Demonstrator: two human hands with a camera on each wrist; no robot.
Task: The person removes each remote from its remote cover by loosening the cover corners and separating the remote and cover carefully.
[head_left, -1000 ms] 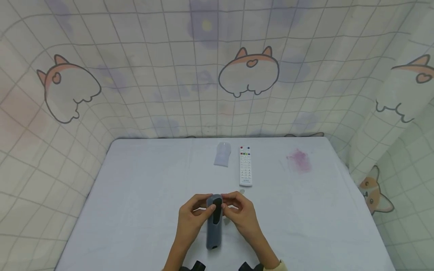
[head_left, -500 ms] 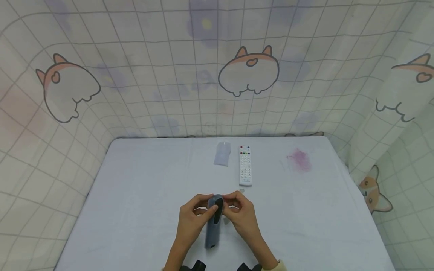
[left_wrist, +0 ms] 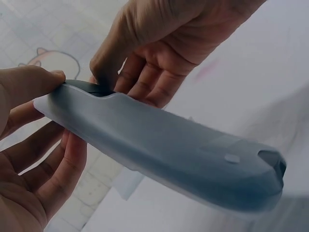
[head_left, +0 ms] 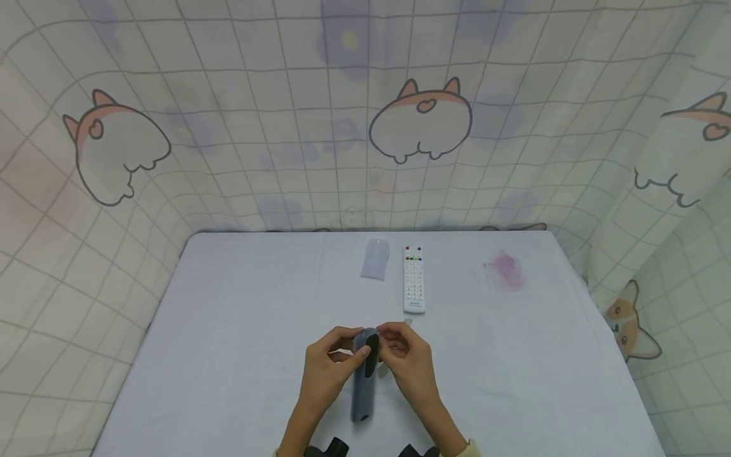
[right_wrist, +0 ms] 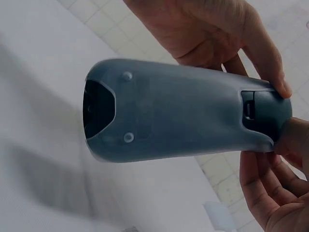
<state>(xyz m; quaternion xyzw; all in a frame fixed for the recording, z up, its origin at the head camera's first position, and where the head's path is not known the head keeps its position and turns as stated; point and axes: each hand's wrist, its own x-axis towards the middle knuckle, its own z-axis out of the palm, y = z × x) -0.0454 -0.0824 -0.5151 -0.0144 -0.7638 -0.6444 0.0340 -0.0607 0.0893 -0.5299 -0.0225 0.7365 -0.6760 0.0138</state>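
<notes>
A dark remote control (head_left: 362, 397) in a bluish translucent sleeve (right_wrist: 178, 111) is raised over the near middle of the table, its back up. My left hand (head_left: 327, 367) grips the left side of its far end, thumb on the back. At the opposite corner of that end, my right hand (head_left: 410, 365) pinches the edge between thumb and fingers. Bare dark casing (right_wrist: 268, 111) shows through the sleeve's cutout near the hands, with a second cutout at the near end. The fingers beneath the remote are partly hidden, and its button side is out of sight.
Farther back on the white table (head_left: 240, 317) lies a clear sleeve (head_left: 374, 260). Beside it is a white remote (head_left: 414, 280) with its buttons up. A pink stain (head_left: 506, 270) marks the cloth at the right. Grid-patterned curtains (head_left: 274, 127) enclose the back and sides.
The remote's near end has swung slightly left and then back right, and its back has tilted toward the right. Both hands keep hold of its far end with little movement.
</notes>
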